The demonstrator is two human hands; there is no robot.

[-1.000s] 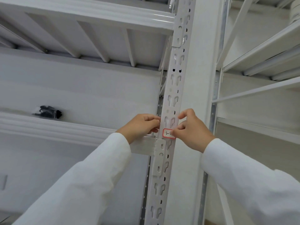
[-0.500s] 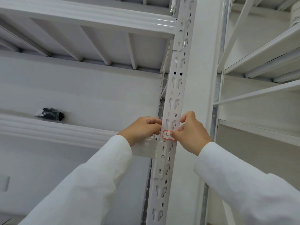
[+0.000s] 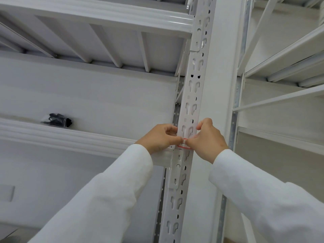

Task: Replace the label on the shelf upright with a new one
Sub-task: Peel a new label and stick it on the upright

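A small white label with a red border [image 3: 183,146] is on the front of the white slotted shelf upright [image 3: 192,95], at the level of the lower shelf beam. My left hand [image 3: 158,138] and my right hand [image 3: 208,139] meet over the label, and their fingertips pinch or press its upper part. Only the label's lower red edge shows below the fingers. Whether it is stuck flat or partly lifted I cannot tell. Both arms wear white sleeves.
White metal shelving fills the view. A lower shelf beam [image 3: 70,137] runs left from the upright, and an upper shelf [image 3: 98,16] hangs above. A black bagged item [image 3: 57,118] lies on the lower shelf. More shelves [image 3: 284,58] stand to the right.
My left fingertips have moved right onto the label and meet my right fingertips. Most of the label is now covered. The view has shifted slightly.
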